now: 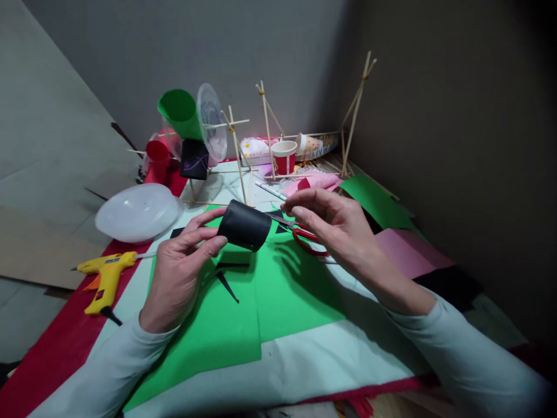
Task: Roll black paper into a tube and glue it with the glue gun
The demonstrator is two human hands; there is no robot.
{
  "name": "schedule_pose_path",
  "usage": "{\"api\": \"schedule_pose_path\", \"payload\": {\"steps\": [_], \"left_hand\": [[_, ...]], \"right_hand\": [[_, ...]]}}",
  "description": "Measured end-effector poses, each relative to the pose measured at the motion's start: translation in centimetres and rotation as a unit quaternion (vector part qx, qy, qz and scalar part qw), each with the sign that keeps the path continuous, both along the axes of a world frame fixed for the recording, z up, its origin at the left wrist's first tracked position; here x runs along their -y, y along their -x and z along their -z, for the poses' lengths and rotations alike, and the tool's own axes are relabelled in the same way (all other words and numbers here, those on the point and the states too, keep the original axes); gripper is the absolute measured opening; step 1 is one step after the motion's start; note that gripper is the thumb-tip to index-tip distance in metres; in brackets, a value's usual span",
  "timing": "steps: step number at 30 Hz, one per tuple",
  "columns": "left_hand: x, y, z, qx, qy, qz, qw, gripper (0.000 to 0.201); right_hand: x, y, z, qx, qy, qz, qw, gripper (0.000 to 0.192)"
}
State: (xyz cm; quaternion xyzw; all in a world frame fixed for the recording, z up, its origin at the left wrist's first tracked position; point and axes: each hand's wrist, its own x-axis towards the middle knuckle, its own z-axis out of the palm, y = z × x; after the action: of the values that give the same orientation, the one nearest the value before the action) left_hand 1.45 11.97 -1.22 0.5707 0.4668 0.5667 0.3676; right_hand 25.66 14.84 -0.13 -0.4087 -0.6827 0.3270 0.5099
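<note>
The left hand [180, 273] pinches a black paper tube [244, 225] at its near end, thumb above and fingers below, holding it over the green sheet [278, 290] on the table [348, 348]. The right hand [337, 223] hovers at the tube's far end, its fingers loosely curled and gripping nothing. The tube is already rolled. Black scraps [227, 284] and red scissors [307, 237] lie on the green sheet; a glue gun [104, 273] lies to the left, and stick frames [237, 148] stand behind.
</note>
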Motion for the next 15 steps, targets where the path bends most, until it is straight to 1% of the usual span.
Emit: {"api": "schedule_pose_path", "payload": {"steps": [3,5,8,10,15], "left_hand": [[0.0,-0.2,-0.4,0.095,0.042,-0.039,0.994,0.007],[0.2,-0.5,-0.8,0.125,0.061,-0.063,0.988,0.013],[0.6,-0.9,-1.4,0.14,0.107,-0.06,0.983,0.022],[0.8,-1.1,-1.5,0.147,0.134,-0.051,0.979,0.026],[1.2,-1.7,-0.7,0.153,0.154,-0.044,0.975,0.024]], "right_hand": [[0.5,0.5,0.1,0.029,0.006,-0.019,0.999,0.012],[1.0,0.9,0.1,0.041,0.02,-0.048,0.998,0.013],[1.5,1.5,0.2,0.04,0.057,-0.095,0.993,0.016],[1.9,1.9,0.3,0.031,0.083,-0.112,0.99,0.019],[2.3,2.9,0.7,-0.028,0.154,-0.127,0.979,0.024]]}}
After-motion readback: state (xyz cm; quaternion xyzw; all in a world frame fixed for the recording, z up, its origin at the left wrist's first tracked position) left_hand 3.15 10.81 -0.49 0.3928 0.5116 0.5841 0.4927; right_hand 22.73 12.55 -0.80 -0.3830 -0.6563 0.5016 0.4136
